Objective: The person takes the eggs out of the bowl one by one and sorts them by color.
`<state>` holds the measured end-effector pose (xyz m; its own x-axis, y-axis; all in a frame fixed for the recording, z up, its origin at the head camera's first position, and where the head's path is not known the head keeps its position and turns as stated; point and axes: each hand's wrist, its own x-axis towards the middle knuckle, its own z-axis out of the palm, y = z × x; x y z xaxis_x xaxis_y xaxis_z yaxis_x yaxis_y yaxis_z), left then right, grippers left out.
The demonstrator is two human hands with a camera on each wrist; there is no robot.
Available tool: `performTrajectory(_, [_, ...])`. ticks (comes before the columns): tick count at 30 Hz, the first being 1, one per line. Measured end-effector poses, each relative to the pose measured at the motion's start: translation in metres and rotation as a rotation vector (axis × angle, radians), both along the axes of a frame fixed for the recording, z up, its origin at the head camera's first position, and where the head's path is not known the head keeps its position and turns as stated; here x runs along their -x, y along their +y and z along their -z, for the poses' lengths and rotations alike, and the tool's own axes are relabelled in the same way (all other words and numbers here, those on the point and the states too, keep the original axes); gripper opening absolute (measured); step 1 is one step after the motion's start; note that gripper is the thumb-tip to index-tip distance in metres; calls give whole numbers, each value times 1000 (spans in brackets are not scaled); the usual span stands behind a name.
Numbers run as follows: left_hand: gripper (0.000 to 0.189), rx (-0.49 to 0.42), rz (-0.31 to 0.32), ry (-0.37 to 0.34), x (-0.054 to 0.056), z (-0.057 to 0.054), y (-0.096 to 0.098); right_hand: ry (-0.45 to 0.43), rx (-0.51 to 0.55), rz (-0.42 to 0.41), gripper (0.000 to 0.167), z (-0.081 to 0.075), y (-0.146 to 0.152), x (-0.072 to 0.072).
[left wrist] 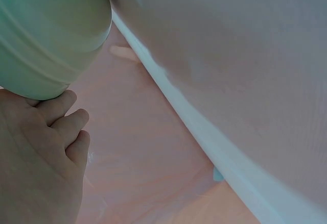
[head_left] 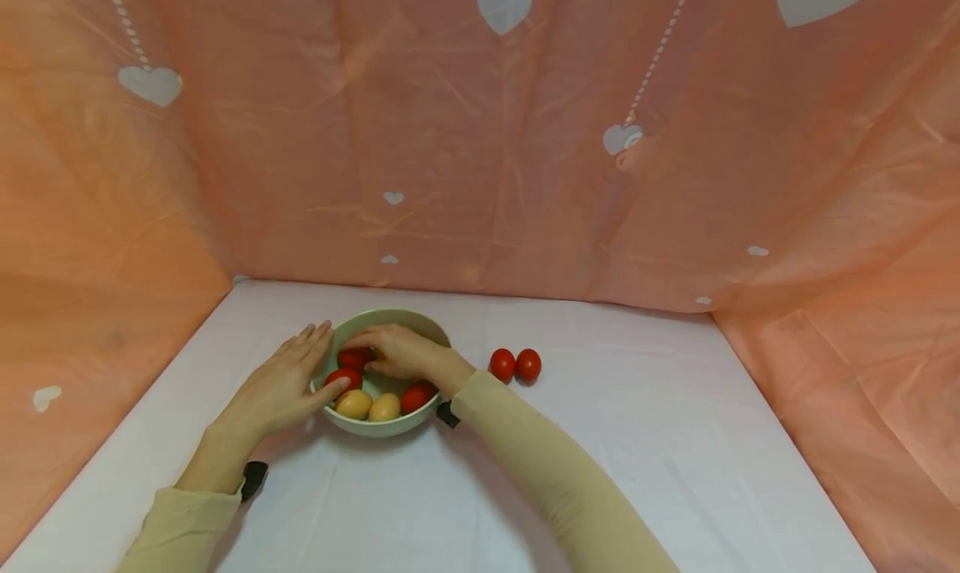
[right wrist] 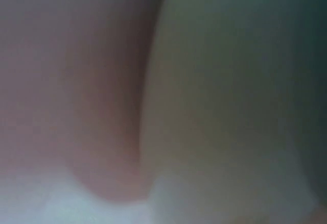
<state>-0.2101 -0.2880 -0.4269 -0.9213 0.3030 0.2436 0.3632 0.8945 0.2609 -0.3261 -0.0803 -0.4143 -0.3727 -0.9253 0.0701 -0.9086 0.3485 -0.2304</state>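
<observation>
A pale green bowl (head_left: 375, 429) stands on the white table, with red and yellow egg-shaped things inside. My left hand (head_left: 281, 389) holds its left side, thumb over the rim and the other fingers along the outside. In the left wrist view, those fingertips (left wrist: 59, 104) meet the outer wall. My right hand (head_left: 405, 352) reaches into the bowl, fingers and thumb around a glossy red egg-shaped thing (head_left: 352, 360). Nearer my left thumb lies a second red one (head_left: 341, 379). Two yellow ones (head_left: 354, 404) and a third red one (head_left: 416, 396) line the near side. The right wrist view is blurred.
Two more red egg-shaped things (head_left: 502, 364) sit side by side on the white table (head_left: 637, 439), right of the bowl. A pink-orange cloth with white hearts (head_left: 505, 7) hangs behind the table and along its sides.
</observation>
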Motion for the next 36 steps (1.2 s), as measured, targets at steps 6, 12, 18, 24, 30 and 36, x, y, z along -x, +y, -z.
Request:
performTrajectory(6, [89, 4, -8, -7, 1, -1, 0, 19, -38, 43, 51, 1, -2, -1])
performTrajectory(12, [88, 6, 2, 13, 0, -1, 2, 5, -57, 83, 52, 1, -2, -2])
performTrajectory(18, [88, 9, -3, 4, 1, -1, 2, 4, -61, 102, 53, 1, -1, -2])
performTrajectory(24, [87, 9, 1, 15, 1, -3, 3, 0, -43, 112, 52, -3, 3, -3])
performTrajectory(30, [87, 8, 5, 16, 1, -6, 4, -3, -3, 103, 51, -6, 8, -5])
performTrajectory(36, [88, 8, 4, -7, 0, -5, 4, -29, 43, 82, 51, -9, 13, -8])
